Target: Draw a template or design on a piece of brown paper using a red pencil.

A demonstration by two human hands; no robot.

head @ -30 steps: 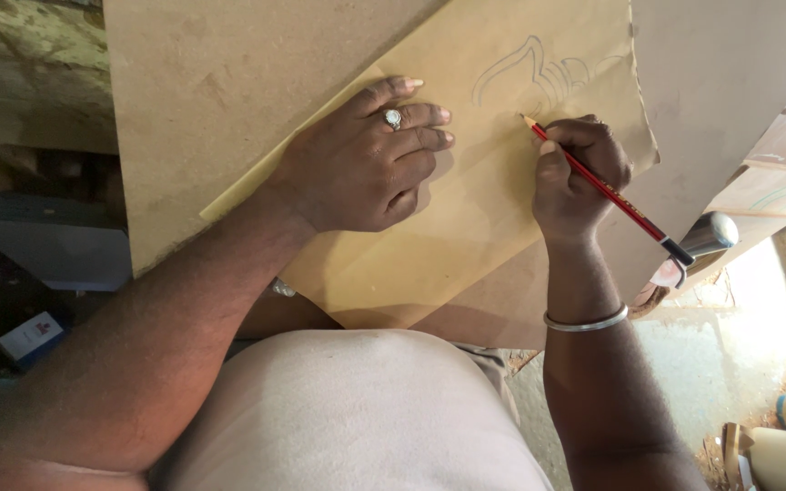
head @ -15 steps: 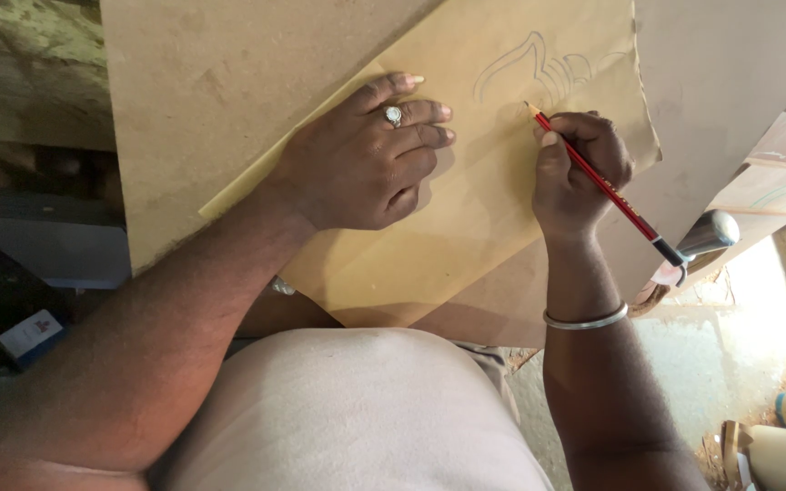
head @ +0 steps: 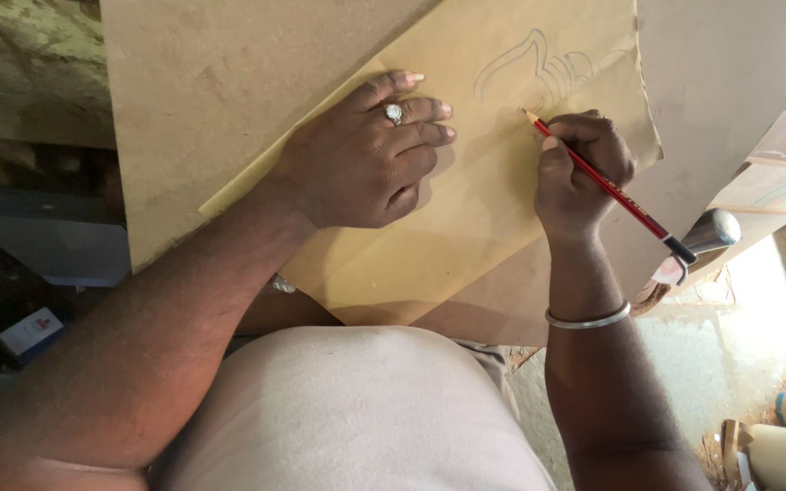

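Fingers of our right hand (head: 582,177) pinched a red pencil (head: 604,185), its tip touching the yellow paper (head: 466,218) just below the curved outline (head: 539,68); our left hand (head: 366,159) lay flat, fingers spread, pressing that paper onto the brown board (head: 220,82).

Paper sheet (head: 466,227) lies on the board (head: 229,91). Left hand (head: 366,164) rests flat on the sheet, left of the drawn outline (head: 539,68). Right hand (head: 579,173) with pencil (head: 607,186) sits right of the sheet's centre, tip just below the outline.
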